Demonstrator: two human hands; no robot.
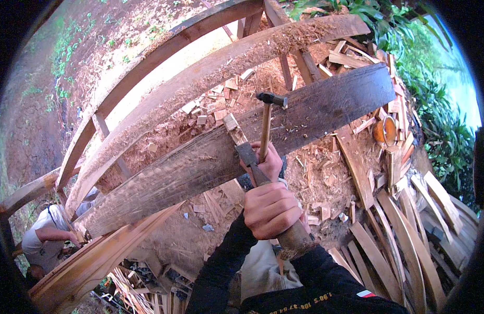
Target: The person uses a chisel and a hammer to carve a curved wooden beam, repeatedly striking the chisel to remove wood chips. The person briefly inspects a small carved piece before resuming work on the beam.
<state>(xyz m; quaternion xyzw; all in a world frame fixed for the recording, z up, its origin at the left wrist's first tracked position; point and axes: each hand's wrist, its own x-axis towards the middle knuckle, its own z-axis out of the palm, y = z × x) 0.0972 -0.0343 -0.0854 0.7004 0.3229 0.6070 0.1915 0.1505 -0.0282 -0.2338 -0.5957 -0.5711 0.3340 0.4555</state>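
My left hand (273, 209) is wrapped round the thick, dark wooden handle of a tool (293, 243), whose kind I cannot make out. Beyond my fist, this tool runs into a dark metal section and ends in a pale wooden piece. Just past that fist, my right hand (270, 162) is closed on the slim wooden handle of a hammer (266, 123); its wrist is mostly hidden. The dark hammer head points away from me. Both tools appear above a long weathered plank (189, 162), which slants from lower left to upper right.
Curved timber frames (200, 68) stand beyond the plank, covered with shavings. At the left edge, another person (48, 235) bends beside a reddish board (100, 261). Several cut planks (409, 240) lie at right, near an orange round container (384, 130). Wood chips litter the ground.
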